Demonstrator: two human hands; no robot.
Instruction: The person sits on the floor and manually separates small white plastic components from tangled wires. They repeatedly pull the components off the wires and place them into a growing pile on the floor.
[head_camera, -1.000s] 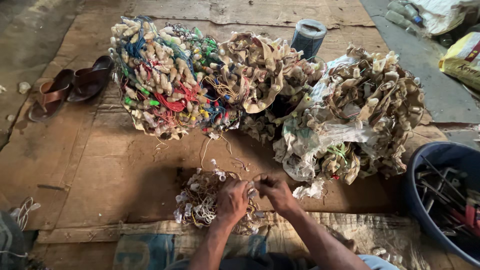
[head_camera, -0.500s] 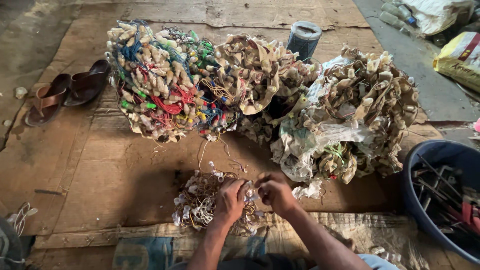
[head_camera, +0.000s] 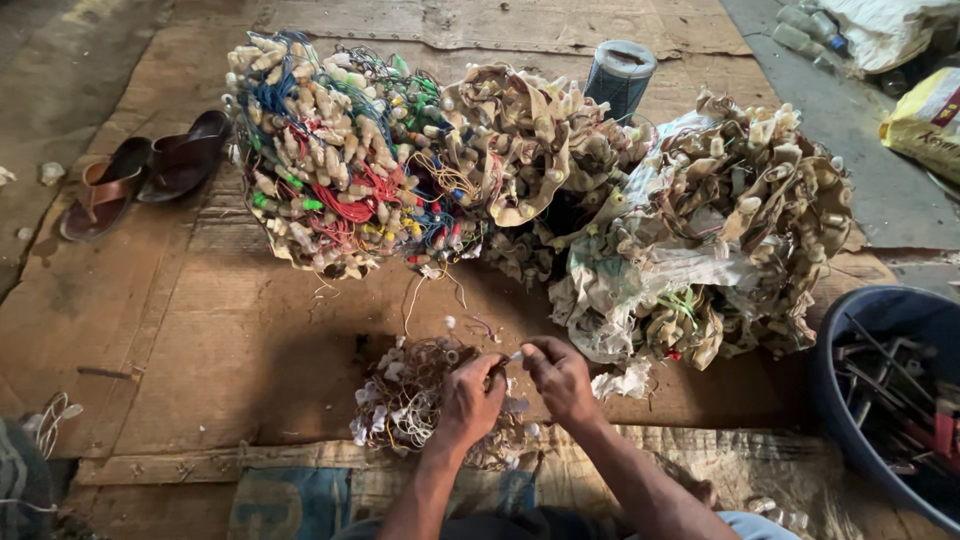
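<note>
Cardboard floor — big wire bundles crowd ahead, blue tub right; left hand and right hand pinch small wire tangle.

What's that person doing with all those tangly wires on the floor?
A person sits on the floor, both hands together over a small tangle of wires. The left hand and right hand pinch a small piece between them. Behind lie big wire heaps, a pair of sandals to the left, and a blue tub on the right.
</note>
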